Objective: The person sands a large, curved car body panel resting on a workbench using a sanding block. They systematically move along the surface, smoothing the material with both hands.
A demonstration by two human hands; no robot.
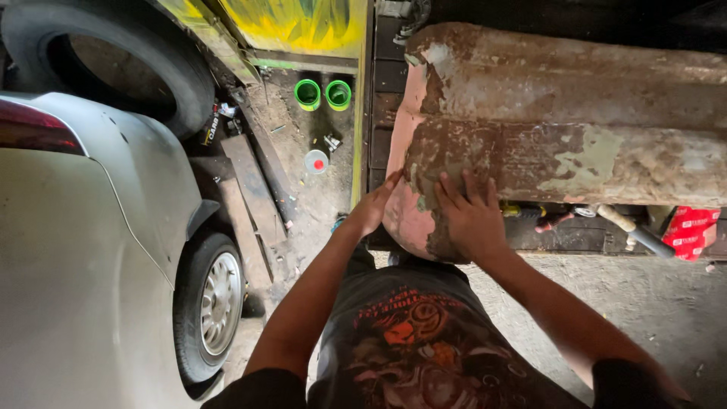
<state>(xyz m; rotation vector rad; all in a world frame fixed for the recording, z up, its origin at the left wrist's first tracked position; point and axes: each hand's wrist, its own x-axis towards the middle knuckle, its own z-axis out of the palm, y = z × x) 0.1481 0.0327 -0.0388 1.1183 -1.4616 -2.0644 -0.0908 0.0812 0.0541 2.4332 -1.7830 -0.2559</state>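
A large rusted body panel (560,129), curved and ridged along its length, is laid across a dark slatted workbench (382,83), with its rounded near end overhanging the bench's front edge toward the person. Both hands are laid on that end: the left hand (372,208) is pressed against the left rim with fingers together and slightly curled, while the right hand (469,216) is spread flat, fingers fanned, over a patch of pale filler. Nothing is pinched or gripped. The step in hand is judged to be a feeling-over or smoothing of the surface by bare palm; a light, even pass along the contour would be called for next, with care at the flaking edges. The metal is seen as brown with rust, mottled with greenish-grey putty and pinkish primer, rough and scaly in texture. Near the bench's far left corner, 2 green cups (322,94) are stood on the dirt floor, with a small white lid (316,161) beside them. A silver car (91,250) with a steel wheel is parked at the left, and a red box (691,231) is lodged under the bench at the right
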